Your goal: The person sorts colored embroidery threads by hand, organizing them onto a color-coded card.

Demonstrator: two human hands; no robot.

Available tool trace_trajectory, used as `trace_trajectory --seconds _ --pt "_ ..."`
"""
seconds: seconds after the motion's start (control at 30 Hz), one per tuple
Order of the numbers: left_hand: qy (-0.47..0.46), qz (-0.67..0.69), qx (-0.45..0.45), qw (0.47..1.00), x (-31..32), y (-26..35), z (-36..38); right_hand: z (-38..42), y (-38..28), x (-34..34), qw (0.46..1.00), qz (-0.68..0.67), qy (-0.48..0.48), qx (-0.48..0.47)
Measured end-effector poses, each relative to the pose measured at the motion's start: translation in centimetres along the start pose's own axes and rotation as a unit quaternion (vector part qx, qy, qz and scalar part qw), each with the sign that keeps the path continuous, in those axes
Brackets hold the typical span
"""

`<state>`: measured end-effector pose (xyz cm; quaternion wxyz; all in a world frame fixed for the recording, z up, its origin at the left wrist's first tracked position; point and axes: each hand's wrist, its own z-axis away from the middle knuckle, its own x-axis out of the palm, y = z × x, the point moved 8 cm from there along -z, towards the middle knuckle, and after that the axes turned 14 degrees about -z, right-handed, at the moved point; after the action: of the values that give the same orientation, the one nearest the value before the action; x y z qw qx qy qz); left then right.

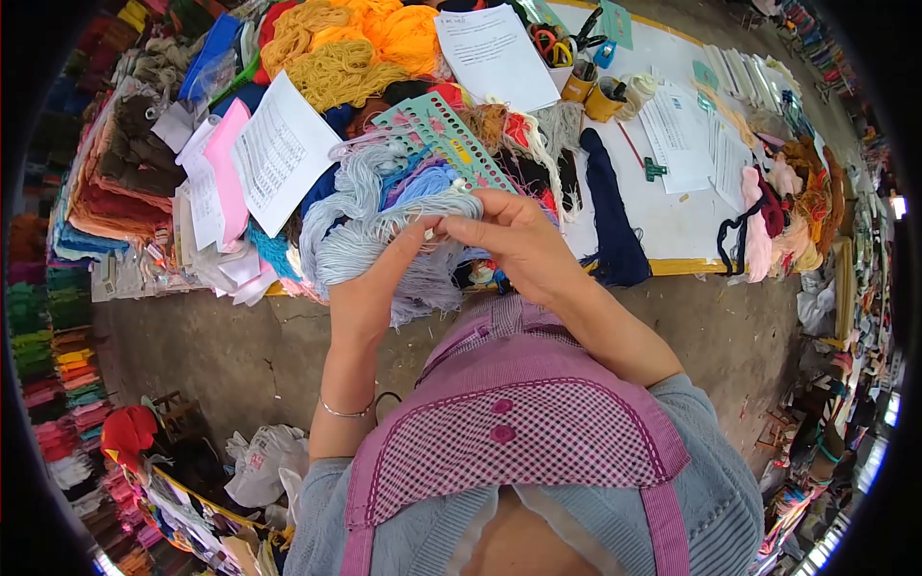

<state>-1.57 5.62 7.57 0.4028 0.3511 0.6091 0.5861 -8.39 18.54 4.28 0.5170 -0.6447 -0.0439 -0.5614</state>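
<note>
A pale blue-grey skein of thread (360,252) is bunched at the table's near edge. My left hand (389,264) is closed on it, thumb pointing up towards the other hand. My right hand (509,235) pinches at the right end of the skein, fingertips close to my left thumb. Whatever fine strand sits between the fingertips is too small to make out. Just behind lies a green card with punched holes and pink flowers (423,120). Blue and purple thread (423,180) lies beside the skein.
Orange yarn (403,38) and printed sheets (288,144) cover the table's left half. A dark navy skein (610,211) lies to the right, near a red stick with a green end (655,170). Scissors (584,40) and pots stand at the back. A plastic bag (264,466) is on the floor.
</note>
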Motion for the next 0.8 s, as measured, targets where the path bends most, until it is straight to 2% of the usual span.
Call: trace_trajectory --seconds 0.07,0.1,0.17,0.2,0.23,0.3,0.37,0.43,0.5,0.73,0.8 --pt "-0.066 -0.010 0.013 0.998 0.9 0.5 -0.1 -0.3 0.0 -0.5 0.999 -0.036 0.008 -0.005" --pt "-0.066 -0.010 0.014 0.998 1.0 0.7 0.0 -0.7 0.3 -1.0 0.997 -0.078 0.006 0.011" --pt "-0.112 0.070 0.003 0.991 2.1 0.9 0.5 -0.8 0.6 -1.2 0.992 -0.120 0.006 0.025" --pt "-0.147 0.059 0.044 0.986 2.5 0.9 0.9 -0.6 0.6 -0.7 0.996 -0.079 0.010 0.040" --pt "-0.148 0.059 0.043 0.986 2.5 0.8 1.0 -0.5 0.8 -0.4 0.998 -0.038 0.014 0.056" --pt "-0.153 -0.036 0.107 0.982 2.6 1.8 1.4 -0.3 1.1 0.0 0.998 0.009 0.001 0.068" --pt "-0.147 0.005 0.087 0.985 2.1 0.8 1.1 -0.1 0.7 1.0 0.998 -0.026 0.012 0.064" --pt "-0.137 0.046 0.068 0.987 1.8 0.7 0.7 0.0 0.0 1.3 0.999 0.003 0.004 0.040" --pt "-0.085 -0.018 -0.025 0.996 1.1 0.2 0.3 0.1 -0.3 1.3 0.999 0.030 -0.006 0.016" --pt "-0.026 -0.042 -0.007 0.999 0.4 0.4 0.0 0.0 -0.1 0.5 1.000 0.029 0.006 -0.001" --pt "-0.007 -0.067 0.025 0.997 0.1 0.6 0.0 -0.1 0.2 0.2 0.999 0.037 0.011 0.003"
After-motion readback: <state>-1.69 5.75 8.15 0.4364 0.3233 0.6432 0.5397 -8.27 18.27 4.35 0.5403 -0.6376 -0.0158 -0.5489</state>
